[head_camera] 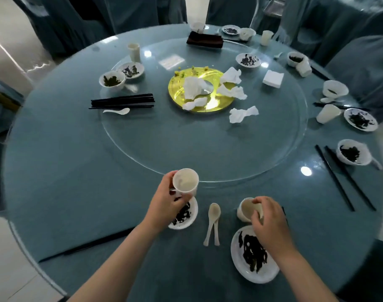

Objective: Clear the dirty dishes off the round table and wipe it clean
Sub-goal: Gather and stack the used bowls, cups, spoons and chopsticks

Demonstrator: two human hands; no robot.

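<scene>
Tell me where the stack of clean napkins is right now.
The napkin stack sits far right on the glass turntable, between a crumpled tissue and a tipped cup.

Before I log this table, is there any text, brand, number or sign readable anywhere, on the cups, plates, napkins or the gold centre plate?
None readable: the cup held by the left hand, the cup under the right hand, the plates, napkin stack and gold centre plate show no lettering.

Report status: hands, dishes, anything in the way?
Left hand holds a cup above a small plate. Right hand grips a bowl. Two spoons lie between. Napkins litter the middle.
</scene>
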